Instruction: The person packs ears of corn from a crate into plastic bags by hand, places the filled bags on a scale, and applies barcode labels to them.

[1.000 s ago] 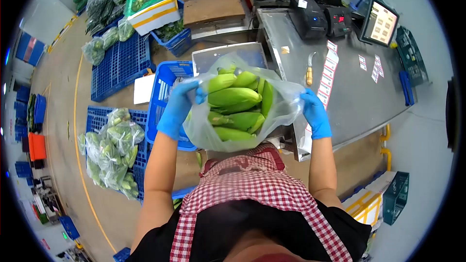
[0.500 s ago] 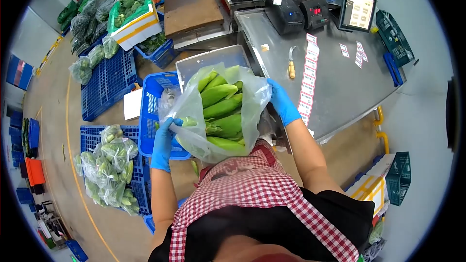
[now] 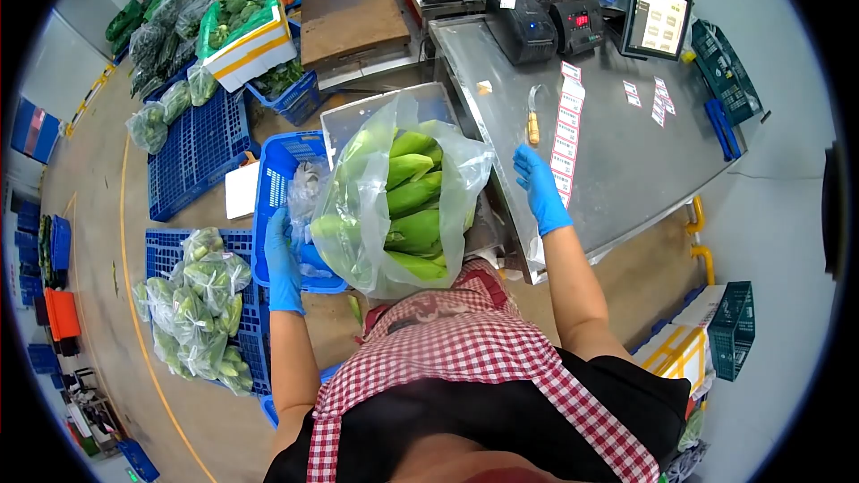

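An open clear plastic bag (image 3: 353, 255) full of green corn cobs in husks (image 3: 416, 192) stands in front of the apron, its mouth facing up. My left hand (image 3: 284, 264), in a blue glove, is beside the bag's left side, over the edge of the blue basket (image 3: 273, 188), fingers extended and holding nothing. Off the bag's right side, my right hand (image 3: 540, 190), also gloved in blue, hangs over the metal table's edge with its fingers apart and nothing in it. Near its fingertips lies a curved knife with a wooden handle (image 3: 533, 128).
The metal table (image 3: 626, 161) carries a strip of labels (image 3: 565, 139), a black printer (image 3: 522, 27) and a lit screen (image 3: 660, 18). Bagged corn (image 3: 197, 304) lies on a blue pallet (image 3: 259, 331) at left. Broccoli (image 3: 237, 13) fills a white box behind.
Both hands have let go of the bag's rim. My right hand has moved right, away from it, and my left has shifted slightly left. The bag's mouth has drawn in somewhat.
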Motion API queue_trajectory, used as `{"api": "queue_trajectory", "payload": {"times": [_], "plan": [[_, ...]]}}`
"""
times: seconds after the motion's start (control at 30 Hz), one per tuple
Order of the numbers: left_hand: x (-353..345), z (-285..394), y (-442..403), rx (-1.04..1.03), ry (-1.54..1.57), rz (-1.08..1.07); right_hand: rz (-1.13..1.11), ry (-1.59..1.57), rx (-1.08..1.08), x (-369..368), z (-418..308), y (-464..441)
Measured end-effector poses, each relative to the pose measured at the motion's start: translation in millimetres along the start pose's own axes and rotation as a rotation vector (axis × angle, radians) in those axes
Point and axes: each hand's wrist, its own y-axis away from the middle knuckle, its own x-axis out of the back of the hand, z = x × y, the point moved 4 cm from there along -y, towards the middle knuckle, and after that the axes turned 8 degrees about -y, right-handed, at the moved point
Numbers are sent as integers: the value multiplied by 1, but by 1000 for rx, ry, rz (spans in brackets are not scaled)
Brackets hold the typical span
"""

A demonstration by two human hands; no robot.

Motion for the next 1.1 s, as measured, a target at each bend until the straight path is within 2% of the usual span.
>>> {"api": "queue_trajectory", "payload": {"times": [0.07,0.13,0.17,0.23,0.27,0.33,0.57,0.67,0.77,0.8,0.9,1.0,1.1], "plan": [[-9,-1,-1,-137,-87,6,-9,-31,18,-5,0,5],[-20,-10,-7,-273,-229,-58,19,15,181,-13,-6,10],[-27,-16,-10,-317,-342,-24,30,41,257,-20,-9,15],[-62,-6,18,-286,-339,-72,-61,-18,304,-44,-23,36],[-64,-22,10,-380,-436,-54,-108,-49,324,-56,-30,47],[-76,-28,11,-507,-656,-6,-164,-115,294,-75,-34,60],[-102,-18,25,-631,-818,13,-417,-24,179,-107,-34,84],[-108,-32,17,-759,-823,86,-528,82,114,-120,-23,89],[-95,-67,-9,-219,-593,-221,-602,176,-74,-141,7,97],[-91,-76,-13,-235,-309,-194,-660,225,-124,-146,22,96],[-64,-49,9,-109,-274,-139,-637,436,-134,-148,100,69],[-23,-37,20,-82,-199,22,-555,661,-25,-146,164,41],[-1,-26,27,-126,-124,-40,-609,918,11,-162,187,44]]}}
